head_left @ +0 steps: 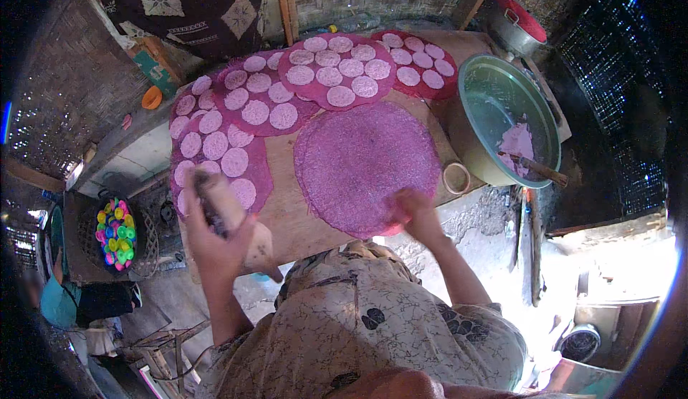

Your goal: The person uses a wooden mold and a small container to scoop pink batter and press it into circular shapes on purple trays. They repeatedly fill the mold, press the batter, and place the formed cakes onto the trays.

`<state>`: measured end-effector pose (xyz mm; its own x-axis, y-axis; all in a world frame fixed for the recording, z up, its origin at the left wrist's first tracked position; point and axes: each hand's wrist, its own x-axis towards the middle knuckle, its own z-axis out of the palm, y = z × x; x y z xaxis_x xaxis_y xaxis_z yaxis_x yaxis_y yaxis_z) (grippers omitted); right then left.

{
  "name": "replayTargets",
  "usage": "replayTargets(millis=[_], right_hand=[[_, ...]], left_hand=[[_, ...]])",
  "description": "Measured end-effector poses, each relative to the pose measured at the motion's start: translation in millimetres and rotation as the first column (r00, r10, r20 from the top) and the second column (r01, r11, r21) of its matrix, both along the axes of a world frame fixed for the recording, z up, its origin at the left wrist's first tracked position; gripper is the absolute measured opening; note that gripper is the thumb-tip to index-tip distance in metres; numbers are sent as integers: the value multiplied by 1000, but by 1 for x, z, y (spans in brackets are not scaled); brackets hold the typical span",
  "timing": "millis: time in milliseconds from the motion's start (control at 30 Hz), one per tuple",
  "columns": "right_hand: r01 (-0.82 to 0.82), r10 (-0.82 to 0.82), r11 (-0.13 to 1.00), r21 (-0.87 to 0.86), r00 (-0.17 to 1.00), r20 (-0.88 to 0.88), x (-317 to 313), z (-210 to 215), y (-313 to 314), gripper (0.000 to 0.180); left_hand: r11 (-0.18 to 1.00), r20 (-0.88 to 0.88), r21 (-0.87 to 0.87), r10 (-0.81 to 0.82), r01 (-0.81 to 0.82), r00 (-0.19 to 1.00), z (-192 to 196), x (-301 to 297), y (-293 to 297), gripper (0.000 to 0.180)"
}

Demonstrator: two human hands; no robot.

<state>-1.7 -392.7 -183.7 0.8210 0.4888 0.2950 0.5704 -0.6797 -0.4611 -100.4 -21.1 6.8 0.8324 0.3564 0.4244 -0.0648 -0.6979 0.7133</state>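
Observation:
My left hand (218, 245) is wrapped round a pale, roughly cylindrical tool (223, 202) with a dark patch, smeared by motion; its exact kind does not show. The tool is over the near left part of the table. My right hand (418, 216) is closed at the near right edge of a round purple mesh mat (365, 159), its fingers bent over the rim. This mat lies on the wooden table in front of me, with no discs on it, and a bit of red shows under its near edge. A small round ring (456, 178) lies just right of the mat.
Mesh mats bearing several pale pink discs (328, 76) cover the table's far and left sides. A large green basin (494, 162) at right holds pink paste (517, 142) and a wooden stick (548, 172). A basket of colourful pieces (116, 234) stands at left; a metal pot (512, 37) is far right.

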Motion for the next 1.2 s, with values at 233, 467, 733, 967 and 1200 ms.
replayTargets(millis=[233,467,733,967,1200], right_hand=[[626,-600,708,-328,777,189,24,-26,-102,35],[195,-185,979,-53,971,154,2,7,12,21],[-93,112,961,-259,992,60,14,-6,144,25],[-400,510,857,324,743,-433,-39,79,157,84],[-101,646,744,661,363,-672,-13,140,121,103]], left_hand=[[934,310,-343,12,100,951,-21,-10,17,112],[829,250,-498,-141,252,958,-57,-20,6,108],[765,405,-461,-271,451,873,-70,-22,16,93],[609,579,-551,-213,571,787,-48,-12,7,78],[64,680,-661,-369,747,634,14,77,23,88]])
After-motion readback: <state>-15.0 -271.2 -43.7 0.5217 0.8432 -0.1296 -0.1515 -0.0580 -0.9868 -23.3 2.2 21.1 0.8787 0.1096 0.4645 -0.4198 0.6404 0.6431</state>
